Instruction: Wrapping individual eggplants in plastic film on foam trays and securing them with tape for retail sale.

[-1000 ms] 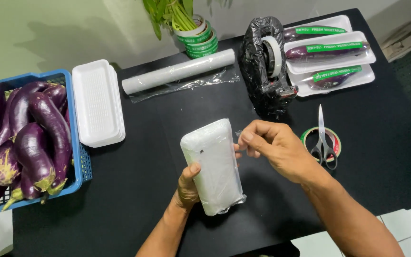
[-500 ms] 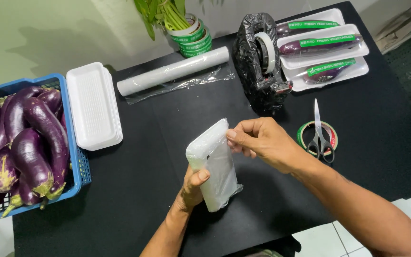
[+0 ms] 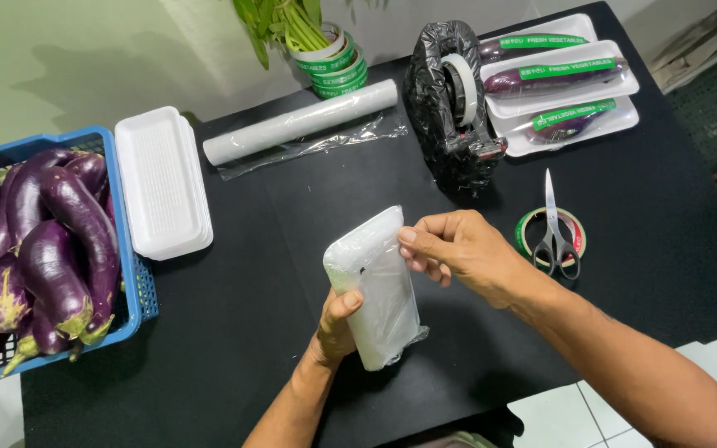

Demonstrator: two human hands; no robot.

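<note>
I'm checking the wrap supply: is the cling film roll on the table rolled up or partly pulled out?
Partly pulled out. A loose clear sheet lies flat on the black table beside the cling film roll.

Glossy film-wrapped foam tray (image 3: 379, 290), matt black tabletop (image 3: 292, 216)

Green-labelled white packs (image 3: 559, 87) far right

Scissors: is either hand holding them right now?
No, the scissors lie on a tape roll on the table, while both hands grip the wrapped tray.
</note>
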